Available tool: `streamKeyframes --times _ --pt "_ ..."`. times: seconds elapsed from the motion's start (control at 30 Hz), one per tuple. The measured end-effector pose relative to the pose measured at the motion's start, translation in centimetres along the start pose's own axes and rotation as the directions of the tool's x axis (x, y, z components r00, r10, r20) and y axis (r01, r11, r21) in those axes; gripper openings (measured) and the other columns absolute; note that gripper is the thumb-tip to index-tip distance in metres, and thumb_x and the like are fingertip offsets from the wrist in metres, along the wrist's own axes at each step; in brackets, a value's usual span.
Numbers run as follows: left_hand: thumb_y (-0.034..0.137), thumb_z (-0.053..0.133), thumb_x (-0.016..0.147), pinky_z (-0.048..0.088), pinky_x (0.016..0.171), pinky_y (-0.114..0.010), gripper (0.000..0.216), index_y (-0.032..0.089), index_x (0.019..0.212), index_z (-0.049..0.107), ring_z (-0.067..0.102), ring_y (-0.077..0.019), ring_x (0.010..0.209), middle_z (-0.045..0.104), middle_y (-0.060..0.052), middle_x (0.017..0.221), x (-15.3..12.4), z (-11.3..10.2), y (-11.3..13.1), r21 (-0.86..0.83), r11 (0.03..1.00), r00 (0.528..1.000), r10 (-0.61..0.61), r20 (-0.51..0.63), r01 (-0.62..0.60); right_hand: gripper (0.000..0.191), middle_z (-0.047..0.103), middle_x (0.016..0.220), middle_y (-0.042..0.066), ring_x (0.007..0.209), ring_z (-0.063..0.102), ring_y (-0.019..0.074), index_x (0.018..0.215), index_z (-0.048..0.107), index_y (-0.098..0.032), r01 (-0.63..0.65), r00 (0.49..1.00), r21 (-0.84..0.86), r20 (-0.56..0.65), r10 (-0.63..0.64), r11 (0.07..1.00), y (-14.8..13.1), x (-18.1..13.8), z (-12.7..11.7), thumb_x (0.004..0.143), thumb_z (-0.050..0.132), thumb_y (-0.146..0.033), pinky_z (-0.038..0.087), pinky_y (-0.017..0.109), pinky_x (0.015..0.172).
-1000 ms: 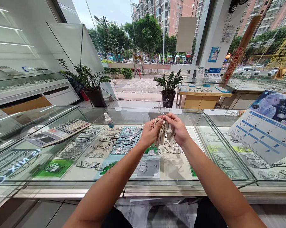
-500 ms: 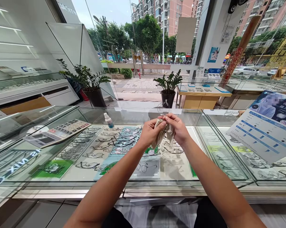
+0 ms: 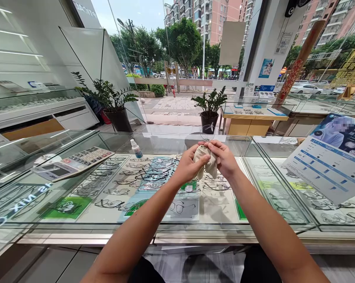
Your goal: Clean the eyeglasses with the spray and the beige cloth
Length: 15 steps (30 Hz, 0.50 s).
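Note:
Above the glass counter, my left hand [image 3: 187, 166] and my right hand [image 3: 226, 160] meet with their fingers closed. A crumpled beige cloth [image 3: 210, 168] is bunched between them, its folds hanging below the fingers. My left hand grips the cloth, thumb across its front. Just beyond my fingertips sticks up a pair of thin-rimmed eyeglasses [image 3: 207, 134], faint against the plant pot behind. My right hand pinches the eyeglasses at their near side, with the cloth against its fingers. The parts of the eyeglasses within the hands and cloth are hidden.
The glass display counter [image 3: 177, 227] holds rows of eyeglasses under its top. On it stand a small spray bottle [image 3: 136, 149], a large calculator [image 3: 74, 163] at the left and a printed leaflet [image 3: 332, 161] at the right. Potted plants [image 3: 209, 108] stand beyond.
The cloth has shifted slightly right and bunched more fully between my hands. My left thumb has moved right over it. The eyeglasses have moved slightly right.

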<state>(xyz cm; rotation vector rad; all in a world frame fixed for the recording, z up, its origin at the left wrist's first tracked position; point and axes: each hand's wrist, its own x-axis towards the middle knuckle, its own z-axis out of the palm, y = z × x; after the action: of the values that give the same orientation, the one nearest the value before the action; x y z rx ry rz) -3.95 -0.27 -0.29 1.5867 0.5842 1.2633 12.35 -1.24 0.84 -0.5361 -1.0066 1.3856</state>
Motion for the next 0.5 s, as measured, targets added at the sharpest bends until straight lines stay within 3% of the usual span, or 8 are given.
streamKeyframes --times 0.13,0.3,0.37,0.5 --pt "0.069 0.088 0.088 0.056 0.078 -0.027 0.064 0.014 0.117 0.075 0.067 -0.0188 0.087 0.077 -0.009 0.104 0.01 0.17 -0.21 0.08 0.993 0.993 0.092 -0.08 -0.085 0.038 0.09 0.109 0.005 0.113 0.08 0.0244 0.084 0.085 -0.027 0.015 1.0 -0.046 0.022 -0.014 0.999 0.23 -0.26 0.33 0.067 0.106 -0.053 0.064 0.036 0.102" --pt "0.08 0.071 0.096 0.054 0.082 -0.029 0.065 0.015 0.102 0.078 0.067 -0.021 0.093 0.077 -0.01 0.105 0.06 0.23 -0.19 0.18 0.972 0.973 0.18 -0.143 -0.154 0.036 0.09 0.104 0.005 0.105 0.081 0.0223 0.082 0.088 -0.026 0.035 0.998 -0.053 0.05 -0.032 0.998 0.31 -0.32 0.6 0.067 0.105 -0.055 0.062 0.034 0.106" --pt "0.083 0.064 0.099 0.053 0.08 -0.03 0.069 0.015 0.098 0.077 0.065 -0.0208 0.089 0.076 -0.009 0.097 0.13 0.06 -0.04 0.209 0.966 0.98 0.174 -0.101 -0.15 0.035 0.09 0.101 0.006 0.099 0.081 0.0222 0.079 0.087 -0.026 0.039 0.999 -0.05 0.034 -0.037 0.998 0.2 -0.24 0.55 0.066 0.105 -0.054 0.064 0.034 0.099" --pt "0.08 0.063 0.102 0.051 0.08 -0.03 0.066 0.015 0.104 0.076 0.061 -0.0196 0.084 0.072 -0.006 0.092 0.33 -0.42 0.19 0.177 0.976 0.989 0.112 0.091 -0.127 0.036 0.09 0.098 0.006 0.089 0.079 0.022 0.074 0.085 -0.025 0.053 0.998 -0.047 -0.04 -0.055 0.998 -0.19 -0.05 0.21 0.061 0.106 -0.052 0.065 0.034 0.085"
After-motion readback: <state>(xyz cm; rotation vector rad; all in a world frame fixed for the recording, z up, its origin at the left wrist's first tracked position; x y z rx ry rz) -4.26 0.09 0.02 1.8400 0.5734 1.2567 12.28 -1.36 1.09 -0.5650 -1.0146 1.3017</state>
